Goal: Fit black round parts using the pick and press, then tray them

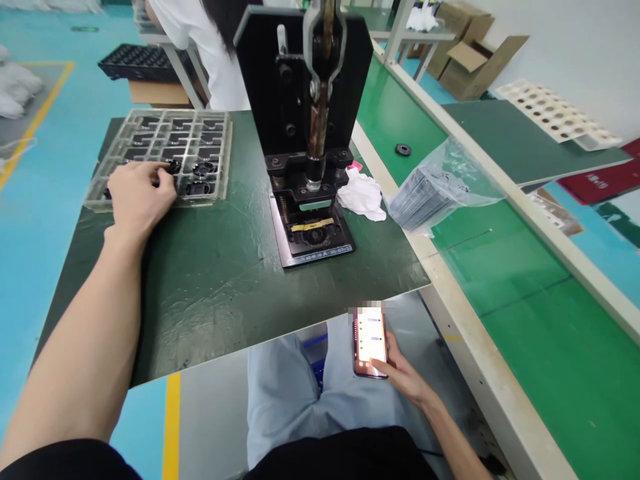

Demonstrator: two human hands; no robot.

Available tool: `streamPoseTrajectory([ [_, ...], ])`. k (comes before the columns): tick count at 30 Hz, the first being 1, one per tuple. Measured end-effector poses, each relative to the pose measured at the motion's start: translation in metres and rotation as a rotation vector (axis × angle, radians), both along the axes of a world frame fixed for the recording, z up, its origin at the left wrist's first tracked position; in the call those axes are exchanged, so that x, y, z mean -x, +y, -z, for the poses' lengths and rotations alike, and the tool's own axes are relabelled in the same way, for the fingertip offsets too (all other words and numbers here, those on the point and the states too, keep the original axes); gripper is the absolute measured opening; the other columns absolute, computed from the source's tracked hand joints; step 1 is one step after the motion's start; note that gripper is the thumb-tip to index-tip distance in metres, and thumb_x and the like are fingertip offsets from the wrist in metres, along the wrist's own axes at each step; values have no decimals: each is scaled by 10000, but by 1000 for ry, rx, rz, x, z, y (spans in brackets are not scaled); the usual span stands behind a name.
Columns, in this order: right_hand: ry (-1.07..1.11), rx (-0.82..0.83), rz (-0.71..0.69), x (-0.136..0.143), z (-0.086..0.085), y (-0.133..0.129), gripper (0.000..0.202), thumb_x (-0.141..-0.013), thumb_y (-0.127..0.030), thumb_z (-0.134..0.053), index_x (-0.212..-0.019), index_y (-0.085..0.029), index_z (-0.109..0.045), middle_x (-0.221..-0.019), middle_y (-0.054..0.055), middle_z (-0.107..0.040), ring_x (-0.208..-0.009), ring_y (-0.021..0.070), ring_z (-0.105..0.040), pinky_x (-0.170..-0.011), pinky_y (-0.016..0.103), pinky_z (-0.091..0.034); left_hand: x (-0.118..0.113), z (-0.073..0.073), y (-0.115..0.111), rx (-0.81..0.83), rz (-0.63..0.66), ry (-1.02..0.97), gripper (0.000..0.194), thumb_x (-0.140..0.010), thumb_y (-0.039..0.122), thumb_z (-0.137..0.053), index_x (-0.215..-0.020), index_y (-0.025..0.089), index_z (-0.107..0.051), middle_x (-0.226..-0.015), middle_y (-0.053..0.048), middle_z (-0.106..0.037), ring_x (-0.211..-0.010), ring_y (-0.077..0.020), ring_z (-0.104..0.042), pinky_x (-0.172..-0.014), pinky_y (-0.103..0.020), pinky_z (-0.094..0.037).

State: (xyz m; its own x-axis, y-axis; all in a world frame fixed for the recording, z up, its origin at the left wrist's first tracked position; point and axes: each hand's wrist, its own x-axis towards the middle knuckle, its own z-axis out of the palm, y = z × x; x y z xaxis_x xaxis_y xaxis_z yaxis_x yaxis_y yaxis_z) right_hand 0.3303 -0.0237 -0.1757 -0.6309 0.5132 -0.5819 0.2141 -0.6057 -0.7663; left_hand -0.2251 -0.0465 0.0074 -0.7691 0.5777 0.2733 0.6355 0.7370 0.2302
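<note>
My left hand [140, 193] rests over the near part of a clear compartment tray [226, 157] on the left of the bench. Its thumb and index finger are pinched at a black round plastic part [173, 166], which the fingers partly cover. Similar black parts [204, 169] lie in the tray's other compartments. Below the bench edge, over my lap, my right hand [403, 375] is closed around a smartphone [369, 343] with a lit screen, the thumb on the glass. A black hand press [315, 133] stands between the hands, further back, touched by neither.
A crumpled white cloth [364, 195] lies beside the press. A clear bag of dark parts [435, 190] sits at the green conveyor [540, 293], near a loose black ring [403, 150]. A person in white [220, 60] is behind the bench. Cardboard boxes [465, 63] stand at the back.
</note>
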Motion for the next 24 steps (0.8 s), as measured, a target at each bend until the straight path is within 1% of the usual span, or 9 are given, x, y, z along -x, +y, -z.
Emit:
streamPoseTrajectory([
  [4,58,90,4,2,-7,8,717,-770,-525,-892,-1293,-262,-477,-1314,93,-644,-1218,294,-635,-1085,451,-498,-7,-4,2,4,-48,-3,514,-923,224,-378,-1301,51,-681,-1315,-189,-683,-1268,-308,-609,-1138,-440,-430],
  [9,73,216,-5,4,-12,16,730,-737,-449,-932,-1302,-269,-507,-1286,67,-661,-1247,289,-626,-1124,463,-471,-8,-5,3,27,-66,-10,527,-915,229,-370,-1298,52,-686,-1321,-184,-682,-1285,-297,-605,-1141,-426,-433],
  [11,71,238,39,5,-11,17,740,-724,-494,-937,-1298,-275,-524,-1296,60,-660,-1289,296,-601,-1152,479,-454,-8,-4,3,29,-61,-7,535,-912,228,-365,-1293,35,-686,-1324,-201,-676,-1289,-308,-602,-1146,-428,-428],
  [15,45,250,105,8,-7,15,749,-749,-678,-860,-1301,-285,-540,-1331,71,-649,-1350,307,-556,-1140,492,-480,-6,-2,3,27,-46,4,544,-906,235,-356,-1282,33,-692,-1319,-196,-680,-1284,-303,-602,-1146,-406,-423],
  [17,21,203,73,7,-3,13,746,-745,-638,-882,-1302,-279,-539,-1335,71,-648,-1333,313,-569,-1137,493,-487,-4,-1,2,34,-47,2,552,-908,249,-346,-1289,45,-689,-1326,-182,-678,-1280,-297,-603,-1141,-402,-422],
  [19,-23,152,58,5,3,12,802,-708,-565,-931,-1332,-273,-521,-1348,69,-641,-1305,318,-589,-1151,496,-478,-2,0,2,38,-51,4,564,-906,258,-337,-1296,46,-685,-1330,-182,-673,-1277,-295,-601,-1138,-399,-417],
  [20,-58,146,78,4,6,12,858,-684,-566,-943,-1362,-276,-505,-1368,68,-630,-1302,320,-591,-1153,499,-478,-1,1,2,36,-50,7,568,-904,261,-335,-1297,45,-684,-1331,-184,-671,-1274,-294,-598,-1139,-397,-414],
  [22,-122,179,154,3,11,12,985,-645,-645,-932,-1435,-292,-462,-1428,64,-590,-1336,326,-564,-1153,504,-483,0,2,1,31,-45,8,566,-901,266,-341,-1292,46,-686,-1324,-178,-675,-1265,-287,-594,-1143,-390,-411],
  [24,-150,205,212,4,12,12,1033,-636,-720,-898,-1471,-304,-454,-1467,51,-557,-1384,328,-520,-1165,504,-474,2,3,1,17,-45,10,553,-899,269,-355,-1282,59,-695,-1307,-160,-687,-1253,-277,-597,-1143,-384,-415],
])
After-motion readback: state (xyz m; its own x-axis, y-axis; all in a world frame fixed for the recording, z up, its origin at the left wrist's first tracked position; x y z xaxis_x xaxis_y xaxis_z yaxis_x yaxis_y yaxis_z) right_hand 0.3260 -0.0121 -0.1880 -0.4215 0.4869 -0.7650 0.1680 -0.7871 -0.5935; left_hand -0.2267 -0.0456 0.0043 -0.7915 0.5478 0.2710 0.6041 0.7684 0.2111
